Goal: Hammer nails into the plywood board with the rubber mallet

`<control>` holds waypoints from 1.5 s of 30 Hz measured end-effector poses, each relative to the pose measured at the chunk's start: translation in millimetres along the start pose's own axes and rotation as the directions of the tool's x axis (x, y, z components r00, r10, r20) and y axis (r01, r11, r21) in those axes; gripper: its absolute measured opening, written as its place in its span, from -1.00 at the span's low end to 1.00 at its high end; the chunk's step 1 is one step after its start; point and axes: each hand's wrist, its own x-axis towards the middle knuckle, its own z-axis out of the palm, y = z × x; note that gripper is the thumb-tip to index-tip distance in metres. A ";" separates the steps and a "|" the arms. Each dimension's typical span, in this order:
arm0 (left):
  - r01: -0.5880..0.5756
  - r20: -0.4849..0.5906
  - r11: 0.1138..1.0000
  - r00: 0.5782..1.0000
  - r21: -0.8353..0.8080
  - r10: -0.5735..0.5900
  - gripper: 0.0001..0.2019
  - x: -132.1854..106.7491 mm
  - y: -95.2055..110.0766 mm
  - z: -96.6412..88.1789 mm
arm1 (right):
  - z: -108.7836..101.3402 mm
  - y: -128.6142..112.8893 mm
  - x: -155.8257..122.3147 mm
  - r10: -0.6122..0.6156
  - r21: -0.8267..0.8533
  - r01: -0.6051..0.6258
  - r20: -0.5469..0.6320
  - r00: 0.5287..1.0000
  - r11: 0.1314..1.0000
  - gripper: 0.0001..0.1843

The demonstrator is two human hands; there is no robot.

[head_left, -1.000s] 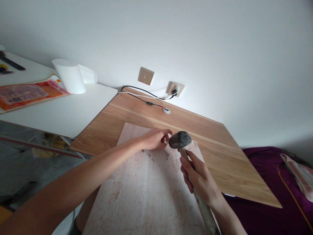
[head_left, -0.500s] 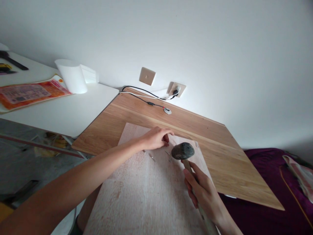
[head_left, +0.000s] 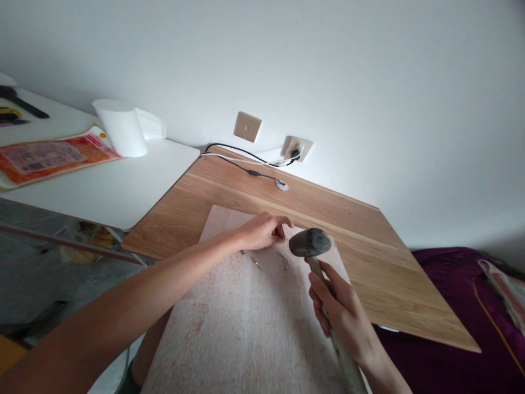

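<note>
A pale, worn plywood board (head_left: pixel 246 328) lies on a wooden tabletop (head_left: pixel 369 262). My left hand (head_left: pixel 262 232) rests on the board's far end with its fingertips pinched together; a small nail seems to stand between them, too small to be sure. My right hand (head_left: pixel 340 312) is wrapped round the wooden handle of a hammer (head_left: pixel 310 243). The hammer's dark head hangs just right of the left fingertips, a little above the board. A few loose nails (head_left: pixel 256 262) lie on the board beside my left hand.
A white desk (head_left: pixel 102 186) to the left carries an orange printed sheet (head_left: pixel 49 156) and a white cone-shaped object (head_left: pixel 121 128). Cables (head_left: pixel 246 164) run from a wall socket (head_left: pixel 296 148) across the tabletop. Purple bedding (head_left: pixel 451 339) lies at the right.
The hammer head dropped away to the lower right of the left fingertips, then rose again and sits a little higher, close to them. My left hand has stayed in place.
</note>
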 end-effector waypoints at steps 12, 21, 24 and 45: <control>-0.066 -0.029 0.992 0.997 0.110 0.070 -0.47 -1.6 3.1 -3.4 | 3.7 -7.3 9.5 -0.028 -0.067 0.027 -0.007 1.000 0.997 -0.36; -0.029 0.010 0.989 1.000 0.142 0.027 -0.54 -1.7 5.1 -4.4 | -8.2 23.1 -13.4 0.058 -0.016 -0.059 -0.058 0.997 0.998 -0.25; -0.039 0.011 0.988 0.999 0.152 0.038 -0.52 -2.1 5.4 -4.7 | -6.7 29.0 -13.4 0.053 0.002 -0.053 -0.054 0.997 0.999 -0.29; -0.468 0.270 0.678 0.883 0.566 0.383 -0.93 -24.4 41.8 -7.4 | -5.8 31.1 -10.1 0.101 0.072 -0.099 -0.028 0.994 0.992 -0.17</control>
